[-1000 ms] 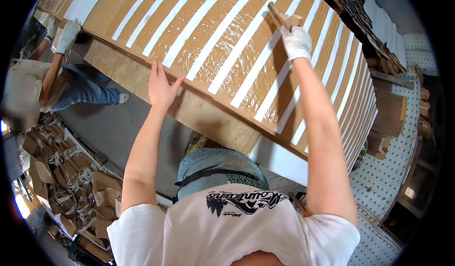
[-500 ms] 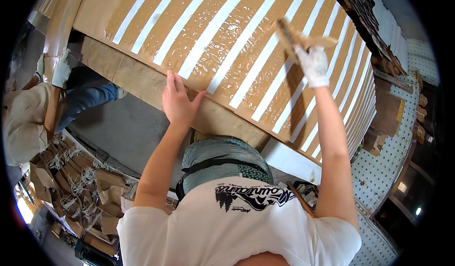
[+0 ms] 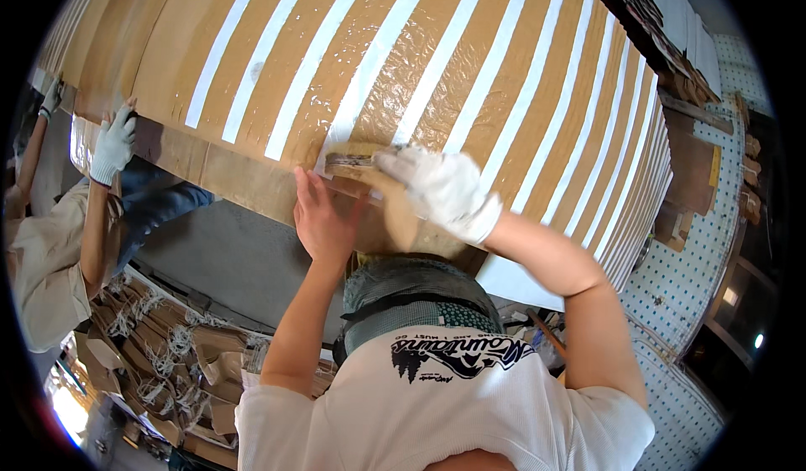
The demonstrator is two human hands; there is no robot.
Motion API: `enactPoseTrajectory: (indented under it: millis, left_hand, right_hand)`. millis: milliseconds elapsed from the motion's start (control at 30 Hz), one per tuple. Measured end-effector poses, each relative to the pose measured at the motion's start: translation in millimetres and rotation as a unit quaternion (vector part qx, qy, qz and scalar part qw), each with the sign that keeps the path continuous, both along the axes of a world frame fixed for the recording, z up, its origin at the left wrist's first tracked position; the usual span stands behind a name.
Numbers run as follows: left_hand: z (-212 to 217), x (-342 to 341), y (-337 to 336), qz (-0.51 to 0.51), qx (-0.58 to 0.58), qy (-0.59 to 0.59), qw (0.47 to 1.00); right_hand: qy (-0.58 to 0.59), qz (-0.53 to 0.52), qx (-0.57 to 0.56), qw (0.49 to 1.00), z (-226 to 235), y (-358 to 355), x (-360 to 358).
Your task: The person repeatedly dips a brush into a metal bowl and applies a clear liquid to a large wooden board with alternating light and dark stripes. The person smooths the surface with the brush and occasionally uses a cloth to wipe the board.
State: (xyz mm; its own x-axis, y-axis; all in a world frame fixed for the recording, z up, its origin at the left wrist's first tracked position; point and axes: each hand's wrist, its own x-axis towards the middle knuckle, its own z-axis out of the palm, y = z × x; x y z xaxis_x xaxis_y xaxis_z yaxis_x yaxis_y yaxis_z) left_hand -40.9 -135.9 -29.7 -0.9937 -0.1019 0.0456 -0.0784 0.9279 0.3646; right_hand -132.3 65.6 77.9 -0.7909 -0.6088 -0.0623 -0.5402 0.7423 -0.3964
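Brown and shiny, the big sheet (image 3: 403, 76) fills the top of the view, from nine o'clock over to three o'clock. It looks like brown paper with a wet, crinkly shine on it. Long white stripes (image 3: 470, 76) run across it, side by side, and they bend near the rim of the view. Its near edge is plain brown card with no stripes.

At the middle, the right hand (image 3: 441, 190) wears a white glove. It is closed around a flat brush (image 3: 357, 162) with a pale wooden handle. The brush lies on the sheet, right at the end of one white stripe.

Just below it, toward seven o'clock, the bare left hand (image 3: 321, 219) is open and flat. Its fingers are spread and press on the plain edge of the sheet. The two hands are close, almost touching.

At nine o'clock, another person's gloved hand (image 3: 112, 143) holds the far end of the same edge. That person wears blue jeans (image 3: 164, 206) and a pale top.

Down at eight o'clock there is a heap of brown paper bags (image 3: 168, 362) with string handles. At three o'clock stands a white board full of little holes (image 3: 680, 295).
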Motion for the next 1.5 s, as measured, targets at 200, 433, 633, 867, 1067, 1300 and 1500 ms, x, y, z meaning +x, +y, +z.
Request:
enactPoseTrajectory:
  millis: [200,433,633,867,1067,1300,1500]
  left_hand:
    - [-2,1,1,-0.017,0.020,0.012,1.000]
    - [8,-2,-2,0.028,0.133,-0.043,0.990]
    - [8,10,-17,-0.052,0.042,-0.058,0.996]
    - [-5,10,-20,-0.090,0.044,-0.061,0.993]
    - [-24,12,-42,-0.069,0.075,-0.003,0.995]
    - [4,129,118,-0.169,0.228,-0.037,0.958]
    - [-50,272,264,-0.413,0.252,-0.138,0.864]
  right_hand:
    - [0.108,-0.275,0.110,0.949,-18,66,-116]
    - [0.123,-0.098,0.061,0.986,-33,-16,13]
    - [-0.127,-0.186,0.034,0.974,-5,72,18]
    - [0.120,-0.305,-0.074,0.942,-2,154,121]
    - [-0.083,-0.439,-0.084,0.891,16,174,225]
    - [-0.072,-0.617,-0.519,0.587,-27,258,432]
    - [0.010,-0.678,-0.715,0.170,-47,278,634]
